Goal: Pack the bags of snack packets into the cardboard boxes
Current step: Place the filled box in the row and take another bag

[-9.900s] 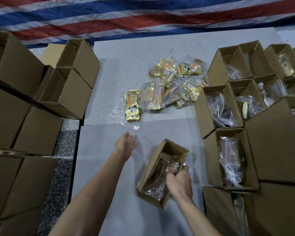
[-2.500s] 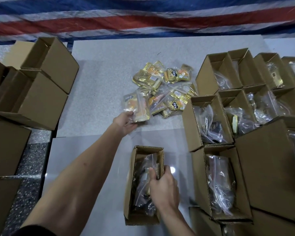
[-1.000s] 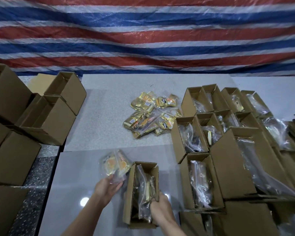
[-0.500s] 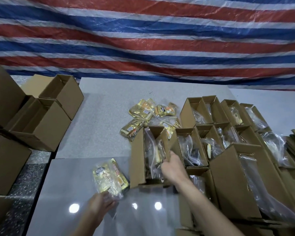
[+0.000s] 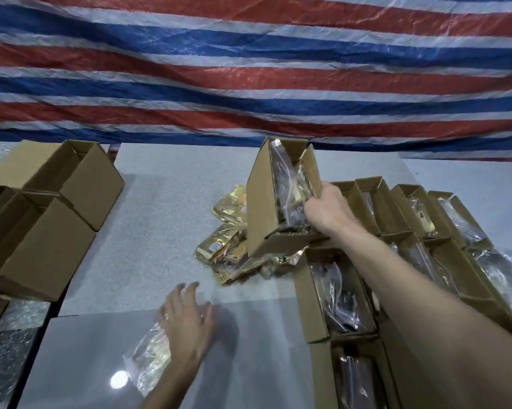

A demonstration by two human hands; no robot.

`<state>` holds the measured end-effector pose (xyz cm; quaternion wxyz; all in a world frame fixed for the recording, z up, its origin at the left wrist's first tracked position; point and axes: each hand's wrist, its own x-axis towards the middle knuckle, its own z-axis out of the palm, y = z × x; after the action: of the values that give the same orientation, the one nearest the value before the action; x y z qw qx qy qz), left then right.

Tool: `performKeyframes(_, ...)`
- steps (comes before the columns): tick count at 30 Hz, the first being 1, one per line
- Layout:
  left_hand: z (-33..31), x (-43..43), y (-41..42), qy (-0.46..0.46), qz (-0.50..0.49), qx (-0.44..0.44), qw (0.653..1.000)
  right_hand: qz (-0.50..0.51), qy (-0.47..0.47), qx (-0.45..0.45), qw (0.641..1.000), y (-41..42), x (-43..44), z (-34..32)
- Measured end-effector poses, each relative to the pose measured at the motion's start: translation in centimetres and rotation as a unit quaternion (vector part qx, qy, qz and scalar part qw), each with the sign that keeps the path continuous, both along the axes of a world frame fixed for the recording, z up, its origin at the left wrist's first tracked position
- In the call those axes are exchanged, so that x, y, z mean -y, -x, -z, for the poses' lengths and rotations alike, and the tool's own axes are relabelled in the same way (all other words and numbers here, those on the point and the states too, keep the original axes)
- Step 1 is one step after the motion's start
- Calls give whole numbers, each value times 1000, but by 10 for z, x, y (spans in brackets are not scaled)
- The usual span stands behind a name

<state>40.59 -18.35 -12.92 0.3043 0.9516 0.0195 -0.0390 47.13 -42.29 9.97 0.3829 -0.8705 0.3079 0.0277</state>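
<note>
My right hand [image 5: 327, 211] grips the side wall of a filled cardboard box [image 5: 266, 208] and holds it in the air, tilted, above the pile of gold snack bags [image 5: 225, 249]. A clear bag of packets shows inside the box. My left hand [image 5: 186, 317] hovers with fingers spread just past a clear bag of yellow packets [image 5: 148, 355] that lies on the near grey table [image 5: 248, 364]; the wrist covers part of that bag.
Rows of filled open boxes [image 5: 337, 293] crowd the right side. Empty boxes [image 5: 36, 246] are stacked on the left. A red, white and blue striped tarp [image 5: 248, 69] hangs behind the table.
My right hand has lifted the filled box higher and farther away, over the pile. My left hand has let go of the yellow packet bag, which now lies on the near table.
</note>
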Motion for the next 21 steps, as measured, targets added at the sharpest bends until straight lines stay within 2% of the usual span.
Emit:
performKeyframes(4,-2,64,-59,-97,209,45,972,28,34,11,999,-31,28,-1)
performKeyframes(7,8,111,-99,-166,306,68,935,44,57,12,997,-51,48,7)
performKeyframes(16,37,211,-180,-288,383,63,875,81,93,11,992,-81,83,54)
performKeyframes(20,50,239,-197,-371,430,69,820,73,110,1,991,-86,94,71)
performKeyframes(21,56,240,-199,-363,428,72,825,70,116,-5,991,-87,97,74)
